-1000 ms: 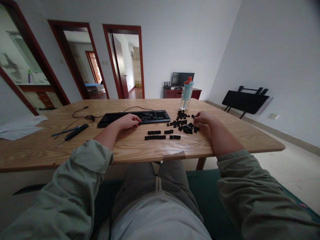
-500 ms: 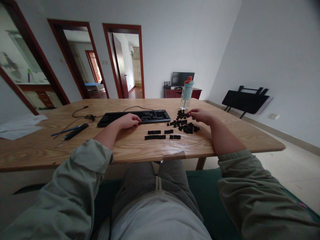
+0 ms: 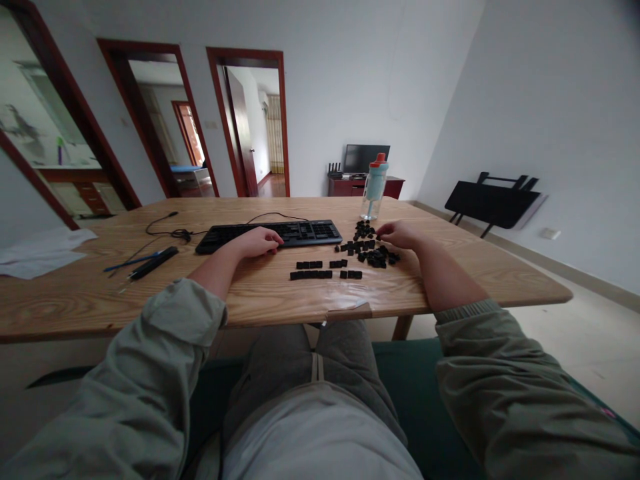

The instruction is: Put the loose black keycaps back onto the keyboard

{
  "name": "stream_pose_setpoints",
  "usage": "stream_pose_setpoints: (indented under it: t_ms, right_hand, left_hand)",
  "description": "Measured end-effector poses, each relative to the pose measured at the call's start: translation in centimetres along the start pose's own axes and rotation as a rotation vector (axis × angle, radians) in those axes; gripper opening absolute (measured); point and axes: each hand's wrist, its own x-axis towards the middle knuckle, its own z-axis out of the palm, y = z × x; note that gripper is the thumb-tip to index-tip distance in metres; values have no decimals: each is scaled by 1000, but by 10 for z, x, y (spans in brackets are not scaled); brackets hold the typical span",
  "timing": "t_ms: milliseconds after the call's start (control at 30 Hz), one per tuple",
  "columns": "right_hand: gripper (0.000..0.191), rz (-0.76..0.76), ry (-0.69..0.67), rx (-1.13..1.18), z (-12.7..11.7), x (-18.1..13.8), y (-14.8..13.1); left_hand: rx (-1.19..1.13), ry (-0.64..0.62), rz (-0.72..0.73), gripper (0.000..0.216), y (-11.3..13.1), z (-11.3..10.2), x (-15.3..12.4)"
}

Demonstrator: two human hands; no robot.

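Small black keycaps are lying heaped right of a flat-lying black keyboard, others forming two broken rows nearer the table edge

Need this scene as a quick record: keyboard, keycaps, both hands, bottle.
keyboard: black, on wooden table
loose keycaps: black, scattered right of keyboard
keycap rows: two, with gaps, on keyboard's near side
left hand: at keyboard's near edge; grip unclear
right hand: fingertips by loose keycaps; too small to tell if holding one
bottle: upright, beyond loose keycaps
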Motion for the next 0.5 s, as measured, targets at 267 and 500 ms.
stream_pose_setpoints:
  t_ms: [267, 500]
  right_hand:
    - [16, 72, -50, 49, 5, 2, 1]
    - [21, 134, 174, -10, -3, 7, 8]
  left_hand:
    - [-17, 0, 10, 37, -1, 1, 0]
    - [-18, -13, 3, 39, -1, 0, 0]
